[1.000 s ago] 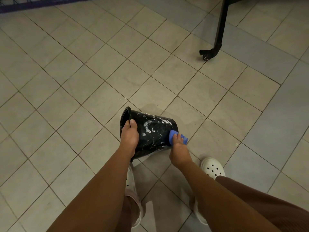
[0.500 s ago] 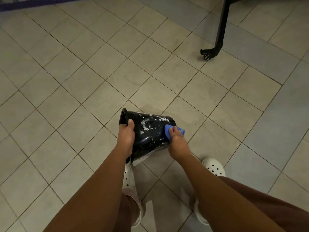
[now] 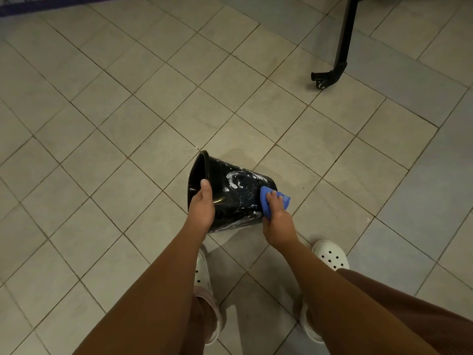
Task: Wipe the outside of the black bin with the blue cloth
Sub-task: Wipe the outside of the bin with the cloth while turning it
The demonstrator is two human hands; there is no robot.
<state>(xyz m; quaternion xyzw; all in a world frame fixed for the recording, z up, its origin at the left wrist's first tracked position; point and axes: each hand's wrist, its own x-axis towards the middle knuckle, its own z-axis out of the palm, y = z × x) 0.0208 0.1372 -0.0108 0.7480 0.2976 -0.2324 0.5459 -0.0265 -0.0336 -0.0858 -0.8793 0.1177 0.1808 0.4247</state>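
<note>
Here we see the black bin (image 3: pixel 234 198) tipped on its side, low over the tiled floor (image 3: pixel 122 129), just in front of two white shoes (image 3: pixel 331 254). Its open mouth points to the left and its flat bottom end points to the right. We cannot tell if it touches the floor. White streaks run across the shiny side that faces up.

The left hand (image 3: pixel 202 210) grips the bin at its rim. The thumb lies on the outside, and the other fingers go over the edge and into the bin, where we cannot see them.

The right hand (image 3: pixel 277 222) holds the blue cloth (image 3: pixel 264 201). Its fingers are curled over the cloth and press it against the outside of the bin, close to the bottom end. A bit of blue sticks out past the fingertips on the right.

Both bare arms reach down from the lower edge of the view. Far off at the top right, a black metal leg (image 3: pixel 343 47) with a small wheel stands on the floor, well apart from the bin
</note>
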